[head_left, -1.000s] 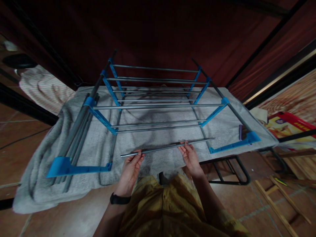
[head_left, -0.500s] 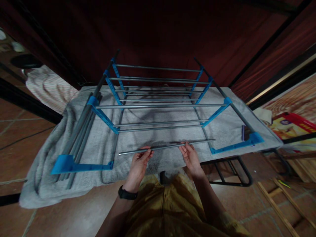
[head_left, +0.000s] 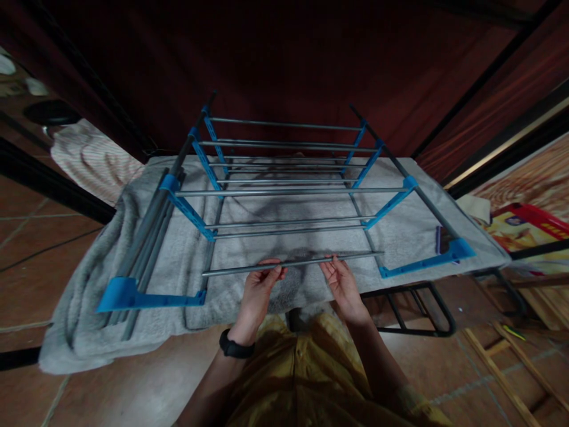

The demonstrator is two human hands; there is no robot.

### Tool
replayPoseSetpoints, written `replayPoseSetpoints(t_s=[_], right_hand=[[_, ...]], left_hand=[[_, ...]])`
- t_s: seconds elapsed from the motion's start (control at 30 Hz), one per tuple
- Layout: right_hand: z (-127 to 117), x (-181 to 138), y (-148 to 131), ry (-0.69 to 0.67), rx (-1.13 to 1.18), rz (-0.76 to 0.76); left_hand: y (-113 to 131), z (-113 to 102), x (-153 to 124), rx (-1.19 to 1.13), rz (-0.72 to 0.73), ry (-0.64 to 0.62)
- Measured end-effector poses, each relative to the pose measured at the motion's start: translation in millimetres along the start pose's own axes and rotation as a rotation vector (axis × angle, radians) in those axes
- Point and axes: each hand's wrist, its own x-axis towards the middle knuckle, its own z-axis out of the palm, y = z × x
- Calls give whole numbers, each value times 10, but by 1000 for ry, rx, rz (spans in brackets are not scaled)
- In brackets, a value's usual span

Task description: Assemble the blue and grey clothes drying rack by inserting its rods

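Note:
Between my two hands a thin grey metal tube point(head_left: 306, 261) lies nearly level, its right end a little higher in the picture. My left hand point(head_left: 262, 287) pinches it left of its middle, thumb on the near side. With thumb and fingertips my right hand point(head_left: 341, 281) grips it right of the middle. Beyond them a rack of grey tubes with blue plastic brackets point(head_left: 189, 214) lies on a grey towel point(head_left: 284, 207). Its near blue end pieces, left point(head_left: 151, 298) and right point(head_left: 429, 264), flank the held tube. Whether the tube's ends touch the frame I cannot tell.
Several loose tubes point(head_left: 153, 249) lie along the rack's left side. A small dark purple object point(head_left: 439, 239) rests near the right end piece. A red and yellow package point(head_left: 528, 228) is at the right. Below the table are a black metal frame point(head_left: 418, 308) and a wooden frame point(head_left: 502, 356).
My left hand has slid slightly right along the tube. The tube has shifted a little to the left, its left end now overlapping the rack's left rail in view. My right hand stays nearly in place.

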Motion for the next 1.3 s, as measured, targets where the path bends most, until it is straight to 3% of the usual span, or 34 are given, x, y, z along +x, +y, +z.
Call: replayPoseSetpoints(t_s=[0.33, 0.57, 0.8, 0.9, 1.03, 1.1, 1.17, 1.3], right_hand=[[265, -152, -79, -50, 81, 64], [427, -270, -41, -83, 101, 124], [415, -384, -97, -255, -177, 279], [349, -429, -145, -220, -365, 94], [270, -402, -268, -63, -686, -370], [256, -377, -330, -78, -855, -541], [260, -360, -356, -161, -986, -596], [283, -346, -275, -289, -1139, -539]], left_hand=[[233, 280, -93, 162, 122, -106], [256, 350, -139, 227, 162, -160], [436, 324, -147, 329, 327, -114], [591, 303, -151, 321, 403, -49], [759, 303, -173, 284, 496, 36], [807, 318, -190, 277, 527, 58], [838, 339, -211, 276, 547, 69], [885, 374, -254, 295, 564, 74]])
